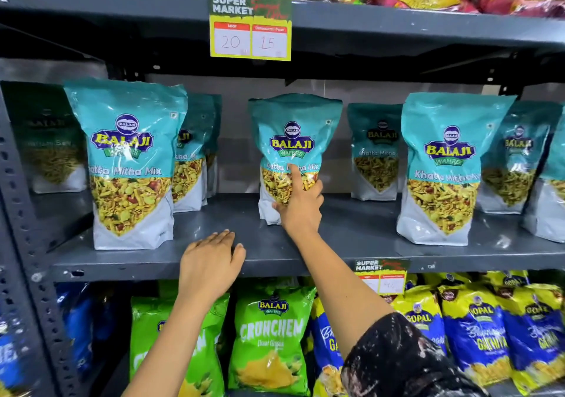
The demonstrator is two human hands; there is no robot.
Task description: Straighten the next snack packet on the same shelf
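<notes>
One soft, light, slippery pouch point(293, 151), upright mid-shelf point(351, 243), is pinched low by the right hand point(301, 210), forefinger extended; the left hand point(211, 262) is rested flat, empty.

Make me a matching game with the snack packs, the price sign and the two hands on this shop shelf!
Things:
1. middle Khatta Mitha pack
2. left hand
3. Crunchem bag
4. price sign

Places or colours:
A. bright green, on the shelf below
B. hangs from the shelf above, showing 20 and 15
C. lies flat on the shelf edge
D. teal, touched by the right hand

Pairs: 1-D, 2-C, 3-A, 4-B
</notes>
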